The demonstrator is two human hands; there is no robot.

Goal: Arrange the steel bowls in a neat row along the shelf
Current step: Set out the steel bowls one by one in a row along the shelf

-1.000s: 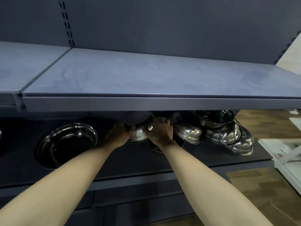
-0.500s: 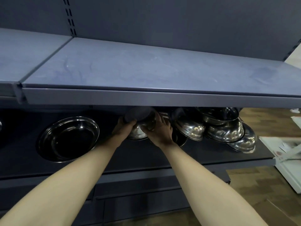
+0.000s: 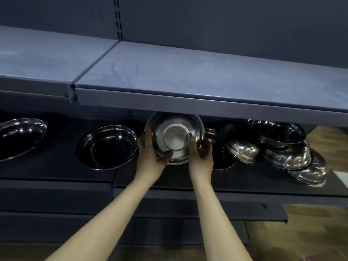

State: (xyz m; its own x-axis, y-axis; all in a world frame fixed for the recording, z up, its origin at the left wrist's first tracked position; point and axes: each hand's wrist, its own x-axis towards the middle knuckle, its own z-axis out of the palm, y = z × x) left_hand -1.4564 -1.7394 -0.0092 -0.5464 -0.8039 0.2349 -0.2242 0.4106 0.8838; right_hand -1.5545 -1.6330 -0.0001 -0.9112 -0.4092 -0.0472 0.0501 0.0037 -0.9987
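Observation:
Both hands hold one steel bowl (image 3: pixel 176 137) tilted so its flat base faces me, just under the upper shelf's front edge. My left hand (image 3: pixel 150 153) grips its left rim and my right hand (image 3: pixel 200 155) grips its right rim. Two steel bowls stand upright on the dark lower shelf (image 3: pixel 56 174): one (image 3: pixel 108 146) just left of my hands, another (image 3: pixel 19 137) at the far left. A jumbled pile of steel bowls (image 3: pixel 282 147) lies tipped over to the right, partly hidden by the upper shelf.
The grey upper shelf (image 3: pixel 188 72) juts out above the bowls and hides the back of the lower shelf. A slotted upright (image 3: pixel 117 17) runs up the back panel. Wooden floor (image 3: pixel 310 232) shows at the lower right.
The held bowl has been lifted off the pile and turned so its base faces me. The view has shifted left, bringing a second upright bowl into sight.

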